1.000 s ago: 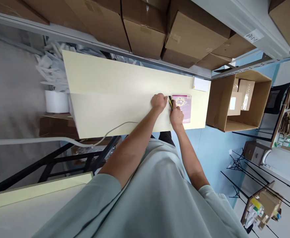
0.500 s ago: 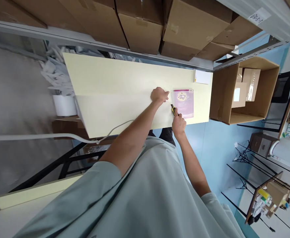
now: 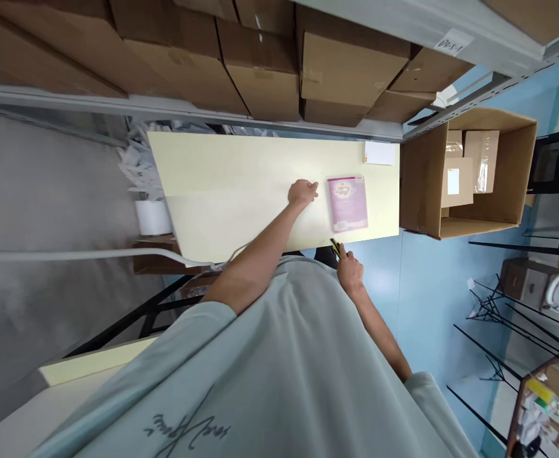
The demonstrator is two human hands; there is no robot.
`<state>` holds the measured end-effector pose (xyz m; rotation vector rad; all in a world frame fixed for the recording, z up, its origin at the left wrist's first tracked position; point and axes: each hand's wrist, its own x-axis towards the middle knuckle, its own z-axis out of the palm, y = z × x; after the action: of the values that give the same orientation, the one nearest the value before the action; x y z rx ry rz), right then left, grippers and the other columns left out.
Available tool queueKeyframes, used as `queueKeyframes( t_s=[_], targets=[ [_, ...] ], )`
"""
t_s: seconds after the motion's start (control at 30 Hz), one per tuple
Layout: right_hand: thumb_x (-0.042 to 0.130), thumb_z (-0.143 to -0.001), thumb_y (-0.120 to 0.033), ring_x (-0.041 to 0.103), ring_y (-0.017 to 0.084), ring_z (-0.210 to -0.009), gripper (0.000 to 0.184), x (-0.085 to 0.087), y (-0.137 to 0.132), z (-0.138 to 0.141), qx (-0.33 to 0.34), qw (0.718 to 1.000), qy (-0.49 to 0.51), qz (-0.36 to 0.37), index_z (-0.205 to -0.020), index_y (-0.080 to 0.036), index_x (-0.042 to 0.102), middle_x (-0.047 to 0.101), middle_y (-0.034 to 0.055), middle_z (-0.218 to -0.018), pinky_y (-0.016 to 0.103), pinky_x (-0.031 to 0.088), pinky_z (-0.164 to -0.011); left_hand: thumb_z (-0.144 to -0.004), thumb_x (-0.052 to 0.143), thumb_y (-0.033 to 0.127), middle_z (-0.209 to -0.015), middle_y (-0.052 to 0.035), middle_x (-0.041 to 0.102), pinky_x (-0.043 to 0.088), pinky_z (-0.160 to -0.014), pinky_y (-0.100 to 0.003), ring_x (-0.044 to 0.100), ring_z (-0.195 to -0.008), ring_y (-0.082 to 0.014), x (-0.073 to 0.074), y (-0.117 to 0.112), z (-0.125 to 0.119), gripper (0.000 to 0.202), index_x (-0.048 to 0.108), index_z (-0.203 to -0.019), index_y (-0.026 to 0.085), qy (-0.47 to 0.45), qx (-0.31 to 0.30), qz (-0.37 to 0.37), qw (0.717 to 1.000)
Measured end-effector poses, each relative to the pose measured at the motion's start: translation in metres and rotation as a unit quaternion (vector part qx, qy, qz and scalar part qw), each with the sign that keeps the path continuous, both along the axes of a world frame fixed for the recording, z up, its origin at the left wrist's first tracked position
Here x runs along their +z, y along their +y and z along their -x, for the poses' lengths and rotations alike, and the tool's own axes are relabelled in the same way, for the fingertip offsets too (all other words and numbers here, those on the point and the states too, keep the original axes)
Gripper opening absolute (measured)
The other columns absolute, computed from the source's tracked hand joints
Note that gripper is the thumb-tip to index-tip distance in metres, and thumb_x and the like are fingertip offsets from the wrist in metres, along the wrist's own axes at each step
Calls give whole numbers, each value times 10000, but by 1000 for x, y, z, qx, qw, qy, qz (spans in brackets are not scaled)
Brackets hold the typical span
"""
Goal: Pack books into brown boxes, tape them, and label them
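My right hand (image 3: 351, 272) is closed around a yellow and black utility knife (image 3: 337, 248), held at the table's near edge, just below a flat pink-purple packet (image 3: 347, 205). The packet lies on the pale yellow table (image 3: 232, 191) and looks shiny, as if wrapped in clear film. To its left, my left hand (image 3: 302, 192) rests over the tabletop with its fingers curled together in a pinch. Whatever those fingers hold, if anything, is too small to make out. Neither hand touches the packet.
A small white box (image 3: 379, 153) lies at the table's far right corner. Beside the table stands an open carton (image 3: 420, 178) with smaller boxes inside. Brown boxes (image 3: 260, 83) fill the shelf above the far edge. A pale cable (image 3: 117, 256) runs in from the left.
My right hand has drawn the knife back from the packet toward my body, past the table's near edge. My left hand stays left of the packet, still curled. The view has shifted a little.
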<state>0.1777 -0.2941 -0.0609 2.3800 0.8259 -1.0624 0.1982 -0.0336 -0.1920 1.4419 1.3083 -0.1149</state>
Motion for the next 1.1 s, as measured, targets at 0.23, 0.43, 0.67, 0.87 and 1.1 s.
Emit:
queueKeyframes(
  t_s=[0.23,0.43,0.67,0.87,1.1],
  targets=[
    [511,-1098,-289,793,291,-988,411,33,20,-89,-53,975,-60,-209,-1491,-179,462,757,150,-1238,340,560,-784,-848,566,18,-1041,-45,856,611,-1016,-326,795,-1082,-191,62,-17,13,335,795,-1010,201,-69,12,-39,997],
    [533,-1083,-380,745,299,-1022,396,82,118,-208,55,880,-128,-454,-1427,-185,563,637,183,-1369,359,570,-779,-697,497,-87,-1143,-55,853,648,-1022,-355,806,-1042,-191,153,24,-51,599,797,-1127,203,-199,63,-164,964],
    [535,-1090,-304,676,315,-1155,389,177,267,-308,227,781,-131,-568,-1451,-186,616,668,178,-1347,395,516,-980,-756,481,-106,-1110,-70,857,659,-1018,-362,813,-1018,-188,270,84,-128,565,795,-1131,176,-334,108,-292,890],
    [537,-1075,-228,627,310,-1219,325,201,334,-333,269,815,-148,-491,-1345,-215,716,708,165,-1320,397,449,-1027,-755,515,-122,-1065,-31,862,660,-983,-316,816,-973,-161,294,89,-131,543,799,-1090,198,-356,111,-358,856],
    [470,-1047,-206,573,349,-1291,401,177,326,-342,249,773,-135,-568,-1353,-162,724,647,224,-1447,503,446,-1109,-772,569,-76,-1031,-41,861,663,-941,-328,817,-938,-188,233,62,-76,450,811,-1031,201,-245,151,-324,901]
  ],
)
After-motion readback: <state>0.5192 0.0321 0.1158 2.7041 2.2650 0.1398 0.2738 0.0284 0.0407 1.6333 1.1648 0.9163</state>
